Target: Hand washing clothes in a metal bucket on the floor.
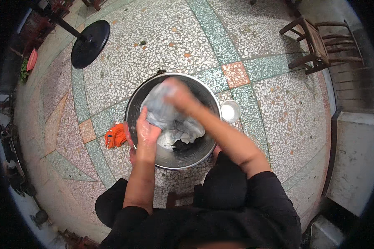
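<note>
A round metal basin (214,143) stands on the floor between my knees. Inside it, a wet light grey cloth (157,108) is bunched up in my hands. My left hand (148,129) grips its lower left part, thumb up along the edge and fingers hidden under the fabric. My right hand (178,96), smeared by motion, is closed on the upper part of the cloth. Below, more of the pale fabric (191,130) lies crumpled in the basin, next to a dark piece of cloth (183,145) and whitish suds (166,139).
Left of the basin lies a bundle of orange cloth (116,135). A small white tub (230,111) stands close to its right rim. Farther off are a black round stand base (90,44) and a wooden chair (316,43). The floor (274,112) is speckled stone with green bands.
</note>
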Demonstrator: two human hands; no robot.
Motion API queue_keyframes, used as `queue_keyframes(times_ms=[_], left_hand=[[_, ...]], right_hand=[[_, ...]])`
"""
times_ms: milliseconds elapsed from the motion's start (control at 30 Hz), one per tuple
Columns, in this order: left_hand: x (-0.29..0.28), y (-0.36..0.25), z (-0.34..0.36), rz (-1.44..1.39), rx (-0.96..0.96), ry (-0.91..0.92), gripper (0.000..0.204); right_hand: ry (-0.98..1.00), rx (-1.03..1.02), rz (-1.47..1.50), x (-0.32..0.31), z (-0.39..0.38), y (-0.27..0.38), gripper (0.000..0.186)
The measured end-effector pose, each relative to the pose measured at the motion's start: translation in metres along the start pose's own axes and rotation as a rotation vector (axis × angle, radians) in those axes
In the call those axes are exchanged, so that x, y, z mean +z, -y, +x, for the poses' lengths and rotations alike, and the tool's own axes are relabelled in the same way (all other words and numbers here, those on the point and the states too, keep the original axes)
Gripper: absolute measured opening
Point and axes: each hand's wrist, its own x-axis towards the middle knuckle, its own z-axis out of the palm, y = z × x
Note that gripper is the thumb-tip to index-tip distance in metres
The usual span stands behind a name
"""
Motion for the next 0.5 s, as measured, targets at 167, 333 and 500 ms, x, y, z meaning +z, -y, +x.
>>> queue_keyframes(times_ms=[167, 333, 500], left_hand=[[-0.030, 0.006, -0.024, -0.131, 0.021, 0.533, 0.043], [-0.003, 0.017, -0.018, -0.045, -0.120, -0.273, 0.043], [0.003, 0.017, -0.030, -0.028, -0.096, -0.292, 0.041]], right_hand=[[0.279, -0.528, -0.566, 0.078, -0.055, 0.046, 0.021], [-0.024, -0.301, -0.501, 0.062, -0.028, 0.020, 0.026], [0.024, -0.796, -0.568, 0.092, -0.068, 0.042, 0.017]])
